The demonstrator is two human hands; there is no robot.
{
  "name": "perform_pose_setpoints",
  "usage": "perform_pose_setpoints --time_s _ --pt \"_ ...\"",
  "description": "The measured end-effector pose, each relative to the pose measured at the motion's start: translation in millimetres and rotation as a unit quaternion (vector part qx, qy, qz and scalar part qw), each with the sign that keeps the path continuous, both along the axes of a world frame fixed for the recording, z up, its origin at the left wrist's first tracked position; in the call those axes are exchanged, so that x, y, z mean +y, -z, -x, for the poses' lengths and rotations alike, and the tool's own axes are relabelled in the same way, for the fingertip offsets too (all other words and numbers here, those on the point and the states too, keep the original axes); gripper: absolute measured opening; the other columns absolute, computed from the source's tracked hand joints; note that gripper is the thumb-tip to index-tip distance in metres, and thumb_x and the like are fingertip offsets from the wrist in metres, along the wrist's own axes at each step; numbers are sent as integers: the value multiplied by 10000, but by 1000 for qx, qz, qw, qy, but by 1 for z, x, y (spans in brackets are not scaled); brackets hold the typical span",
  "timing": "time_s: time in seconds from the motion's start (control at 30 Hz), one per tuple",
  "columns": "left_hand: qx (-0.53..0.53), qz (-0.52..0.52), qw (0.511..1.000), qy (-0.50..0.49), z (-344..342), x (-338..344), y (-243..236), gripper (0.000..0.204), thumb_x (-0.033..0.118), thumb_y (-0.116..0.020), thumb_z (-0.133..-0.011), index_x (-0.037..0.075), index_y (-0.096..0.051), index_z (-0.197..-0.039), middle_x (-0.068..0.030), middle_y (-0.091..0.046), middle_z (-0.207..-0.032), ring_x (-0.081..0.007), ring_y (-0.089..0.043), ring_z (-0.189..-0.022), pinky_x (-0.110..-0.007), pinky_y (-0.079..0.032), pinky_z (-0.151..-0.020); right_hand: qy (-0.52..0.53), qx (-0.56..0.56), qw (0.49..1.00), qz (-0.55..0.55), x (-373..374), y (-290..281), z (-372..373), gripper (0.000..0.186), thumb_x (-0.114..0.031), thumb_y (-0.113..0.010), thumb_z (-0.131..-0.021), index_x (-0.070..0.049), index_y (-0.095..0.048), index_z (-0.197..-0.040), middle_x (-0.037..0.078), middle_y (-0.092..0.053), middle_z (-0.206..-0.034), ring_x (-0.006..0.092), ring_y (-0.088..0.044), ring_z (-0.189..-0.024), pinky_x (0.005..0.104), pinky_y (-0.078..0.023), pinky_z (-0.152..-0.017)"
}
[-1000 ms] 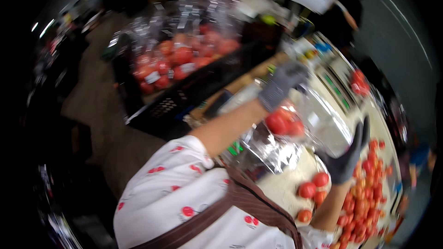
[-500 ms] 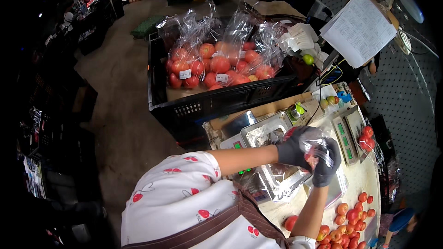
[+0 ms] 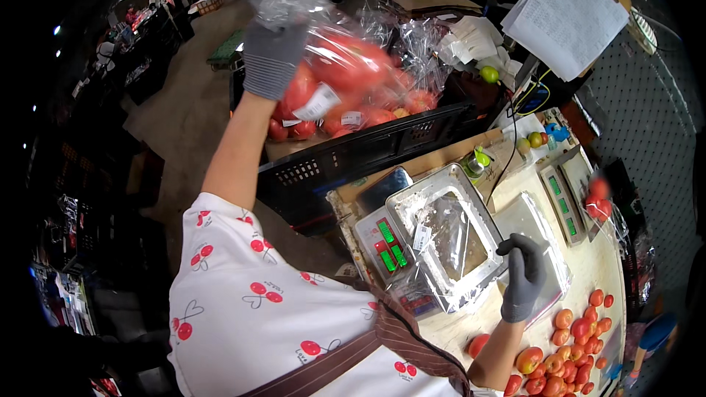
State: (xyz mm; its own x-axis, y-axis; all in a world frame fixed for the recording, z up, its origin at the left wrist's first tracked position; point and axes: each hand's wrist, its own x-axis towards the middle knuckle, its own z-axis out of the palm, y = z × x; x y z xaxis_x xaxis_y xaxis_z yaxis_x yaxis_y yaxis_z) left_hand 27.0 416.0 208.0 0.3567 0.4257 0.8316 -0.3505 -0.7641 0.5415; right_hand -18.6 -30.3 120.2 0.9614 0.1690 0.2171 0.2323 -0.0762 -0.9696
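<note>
Our left hand (image 3: 275, 57) clenches the far-left bag (image 3: 334, 62) by its top, likely best: it looks weighty, bruisable; right hand (image 3: 524, 278) half-curled, empty.

Left hand (image 3: 273, 57) raised high, clenched; right hand (image 3: 523, 279) low, fingers (image 3: 525, 244) loosely curled

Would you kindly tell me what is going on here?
Tomatoes in clear bags are being handled by a person in grey gloves. The left hand grips a filled bag, raised over a black crate that holds more bagged tomatoes. The right hand is beside the metal tray of a weighing scale, with nothing visible in it. Loose tomatoes lie on the pale tabletop at the lower right.
</note>
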Motion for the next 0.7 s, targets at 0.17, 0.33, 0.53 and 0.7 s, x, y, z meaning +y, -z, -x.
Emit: perform_pose_setpoints --time_s 0.17,0.33,0.53,0.7 --pt "229 -93 959 -142 -32 90 77 335 291 -554 -820 -41 -598 -833 -284 -598 -864 -434 -577 -833 -446 -467 -730 -46 71 996 35 -13 45 7 184 -9 -560 -832 45 -592 -1005 83 -617 -902 146 -585 -826 264 -458 -772" --pt "422 -356 812 -193 -44 139 181 267 141 -501 -826 104 -589 -1075 -163 -634 -929 -313 -631 -790 -411 -503 -680 -40 153 986 46 -19 59 15 178 -4 -552 -852 52 -582 -1018 99 -632 -878 158 -608 -812 267 -483 -756" --pt "424 -63 890 156 -78 95 248 264 213 -544 -855 110 -604 -1091 -66 -642 -974 -185 -614 -842 -327 -486 -723 -37 193 978 71 2 70 6 174 -2 -563 -858 49 -581 -1024 103 -639 -886 151 -615 -812 268 -492 -747" --pt "430 192 832 295 -105 80 204 350 293 -671 -817 41 -619 -1054 -19 -621 -891 -92 -558 -798 -279 -476 -698 -96 166 971 145 23 81 -3 183 -10 -591 -833 25 -603 -1012 90 -658 -897 144 -628 -828 260 -487 -767"
